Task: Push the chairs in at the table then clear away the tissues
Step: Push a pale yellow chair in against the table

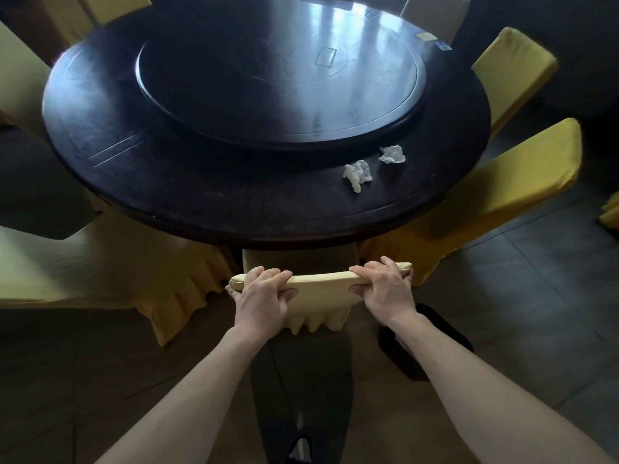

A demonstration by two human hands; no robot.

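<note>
A round, dark wooden counter (201, 182) fills the upper view, with a raised turntable (281, 78) at its middle. Yellow-covered chairs ring it: one at the right (495, 185) stands angled with its seat partly out from the rim, another further right and back (516, 68) sits near the edge, and one at the left (67, 262) also stands out from the counter.

Directly in front of the person is the near chair (321, 283), its seat already under the counter's edge. Its top rail runs left to right, across the line of the arms, so a push goes straight ahead toward the counter. The left hand (264, 293) is clenched over the left end of the rail, thumb on the near face; the right hand (385, 286) grips the right end in the same way.

Two crumpled white tissues lie on the counter's outer ring, ahead and to the right: the nearer tissue (358, 174) and, just beyond it by the turntable's rim, the farther tissue (392, 154). They are apart from each other, and the right hand is the nearer one to both.

Two small labels sit at the counter's far right edge, one yellow (425, 36); any writing on them is too small to read.
</note>
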